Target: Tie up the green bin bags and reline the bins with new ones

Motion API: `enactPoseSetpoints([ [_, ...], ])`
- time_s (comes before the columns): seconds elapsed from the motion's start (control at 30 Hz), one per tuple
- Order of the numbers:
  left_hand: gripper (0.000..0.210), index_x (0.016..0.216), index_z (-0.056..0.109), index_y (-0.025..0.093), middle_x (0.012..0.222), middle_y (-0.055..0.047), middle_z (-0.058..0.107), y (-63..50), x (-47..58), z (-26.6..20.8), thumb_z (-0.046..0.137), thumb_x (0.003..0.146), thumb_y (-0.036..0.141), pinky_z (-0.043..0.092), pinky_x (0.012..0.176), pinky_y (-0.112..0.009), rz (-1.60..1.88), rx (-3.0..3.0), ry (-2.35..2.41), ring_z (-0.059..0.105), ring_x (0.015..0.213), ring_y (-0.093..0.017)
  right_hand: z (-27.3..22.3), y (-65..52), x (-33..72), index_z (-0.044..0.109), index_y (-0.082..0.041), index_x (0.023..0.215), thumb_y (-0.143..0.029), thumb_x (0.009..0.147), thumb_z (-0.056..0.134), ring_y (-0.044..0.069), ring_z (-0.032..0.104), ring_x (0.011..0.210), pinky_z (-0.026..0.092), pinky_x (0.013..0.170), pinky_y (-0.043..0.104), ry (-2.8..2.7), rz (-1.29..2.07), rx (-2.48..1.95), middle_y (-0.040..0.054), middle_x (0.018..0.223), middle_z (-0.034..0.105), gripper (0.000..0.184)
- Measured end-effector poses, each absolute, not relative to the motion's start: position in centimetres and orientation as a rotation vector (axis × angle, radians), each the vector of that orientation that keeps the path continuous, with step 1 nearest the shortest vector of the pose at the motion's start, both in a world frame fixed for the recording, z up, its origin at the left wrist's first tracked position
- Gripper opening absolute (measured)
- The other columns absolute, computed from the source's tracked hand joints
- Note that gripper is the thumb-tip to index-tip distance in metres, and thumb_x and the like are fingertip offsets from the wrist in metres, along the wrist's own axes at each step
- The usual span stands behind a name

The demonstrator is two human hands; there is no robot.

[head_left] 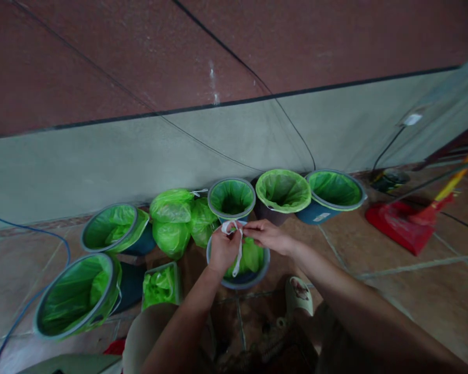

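Observation:
My left hand (pixel 221 249) and my right hand (pixel 268 235) meet over a small grey-rimmed bin (pixel 237 283) lined with a green bag (pixel 252 257). Both hands pinch a white drawstring (pixel 237 244) of that bag; a loop sits between the fingers and a strand hangs down into the bin. The bin stands on the tiled floor just in front of my knees.
Several more green-lined bins stand around: two at the left (pixel 113 228) (pixel 76 293), three along the wall (pixel 232 198) (pixel 283 191) (pixel 335 191). Tied green bags (pixel 171 218) lie between them. A red dustpan with broom (pixel 405 221) lies at right. A blue cable (pixel 35 234) runs at left.

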State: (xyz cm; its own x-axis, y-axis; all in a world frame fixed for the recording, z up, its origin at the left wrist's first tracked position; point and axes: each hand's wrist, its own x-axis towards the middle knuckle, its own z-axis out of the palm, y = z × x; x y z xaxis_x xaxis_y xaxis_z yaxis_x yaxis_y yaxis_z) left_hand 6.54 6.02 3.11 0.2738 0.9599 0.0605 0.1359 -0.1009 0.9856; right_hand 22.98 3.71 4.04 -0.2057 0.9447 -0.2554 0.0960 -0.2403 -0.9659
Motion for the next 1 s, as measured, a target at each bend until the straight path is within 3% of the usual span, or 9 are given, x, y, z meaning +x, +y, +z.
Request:
enactPoseSetpoints([
  [0.13,0.01,0.084,0.065,0.019,0.061,0.002,0.065,6.0,6.5,3.3,0.065,0.077,0.026,0.042,0.05,-0.021,0.959,1.438,1.086,0.058,0.051,-0.012,3.8,3.7,22.9,0.072,-0.014,0.082,-0.048,0.076,0.067,0.006,0.033,0.047,0.024,0.045,0.021,-1.254,1.528,-1.339,-0.0049,0.055,0.049,0.035],
  [0.27,0.007,0.072,0.066,0.018,0.066,-0.001,0.068,6.6,6.3,2.8,0.067,0.075,0.025,0.048,0.063,-0.024,0.911,1.467,1.052,0.062,0.062,-0.014,3.4,4.0,23.1,0.073,-0.014,0.076,-0.037,0.081,0.059,0.008,0.042,0.05,0.031,0.049,0.022,-1.39,1.321,-1.492,-0.0033,0.054,0.052,0.028],
  [0.47,0.008,0.066,0.063,0.018,0.065,-0.001,0.065,7.5,6.1,0.1,0.065,0.073,0.022,0.045,0.067,-0.027,0.847,1.5,1.163,0.059,0.065,-0.015,3.1,4.2,23.4,0.076,-0.016,0.082,-0.021,0.081,0.054,0.016,0.063,0.074,0.042,0.068,0.025,-1.809,0.664,-1.986,0.007,0.083,0.073,0.022],
  [0.6,0.009,0.067,0.068,0.017,0.069,-0.004,0.068,7.4,6.1,-1.6,0.063,0.073,0.022,0.045,0.073,-0.03,0.772,1.458,1.208,0.061,0.071,-0.018,2.5,4.3,23.8,0.077,-0.017,0.092,-0.026,0.085,0.053,0.024,0.069,0.091,0.046,0.074,0.028,-1.867,0.668,-2.276,0.0126,0.095,0.076,0.026],
  [0.7,0.007,0.064,0.067,0.016,0.066,-0.004,0.067,7.5,6.0,-2.3,0.064,0.07,0.019,0.046,0.072,-0.031,0.793,1.334,1.193,0.061,0.07,-0.017,2.2,4.2,24.2,0.076,-0.016,0.097,-0.022,0.087,0.05,0.024,0.069,0.096,0.047,0.081,0.029,-1.912,0.758,-2.254,0.0125,0.1,0.076,0.028],
  [0.77,0.005,0.062,0.064,0.017,0.064,-0.003,0.065,7.6,6.0,-2.5,0.066,0.066,0.016,0.046,0.068,-0.029,0.853,1.255,1.168,0.059,0.067,-0.016,2.1,3.8,24.2,0.071,-0.015,0.113,-0.017,0.084,0.052,0.024,0.069,0.101,0.048,0.087,0.03,-1.919,0.778,-2.156,0.0125,0.11,0.073,0.035],
  [0.87,0.008,0.059,0.061,0.017,0.061,-0.001,0.062,7.5,6.2,-2.5,0.066,0.061,0.012,0.045,0.062,-0.026,0.897,1.144,1.137,0.057,0.063,-0.014,1.7,2.8,23.6,0.048,-0.014,0.144,-0.014,0.073,0.064,0.025,0.063,0.116,0.047,0.097,0.032,-1.976,0.879,-1.913,0.0145,0.136,0.061,0.072],
  [0.93,0.008,0.059,0.06,0.017,0.06,-0.001,0.061,7.1,6.6,-2.1,0.065,0.06,0.011,0.044,0.059,-0.025,0.883,1.061,1.106,0.055,0.06,-0.013,0.9,2.0,22.8,0.037,-0.015,0.151,-0.018,0.068,0.072,0.028,0.059,0.123,0.047,0.1,0.035,-2.003,0.977,-1.81,0.0162,0.142,0.055,0.09],
  [1.0,0.008,0.059,0.059,0.017,0.058,-0.001,0.059,6.6,7.2,-1.5,0.064,0.062,0.012,0.044,0.058,-0.025,0.85,0.998,1.046,0.054,0.058,-0.012,0.0,1.6,22.1,0.046,-0.013,0.145,-0.022,0.07,0.072,0.032,0.061,0.119,0.048,0.099,0.041,-1.981,1.012,-1.827,0.0179,0.133,0.062,0.08],
])
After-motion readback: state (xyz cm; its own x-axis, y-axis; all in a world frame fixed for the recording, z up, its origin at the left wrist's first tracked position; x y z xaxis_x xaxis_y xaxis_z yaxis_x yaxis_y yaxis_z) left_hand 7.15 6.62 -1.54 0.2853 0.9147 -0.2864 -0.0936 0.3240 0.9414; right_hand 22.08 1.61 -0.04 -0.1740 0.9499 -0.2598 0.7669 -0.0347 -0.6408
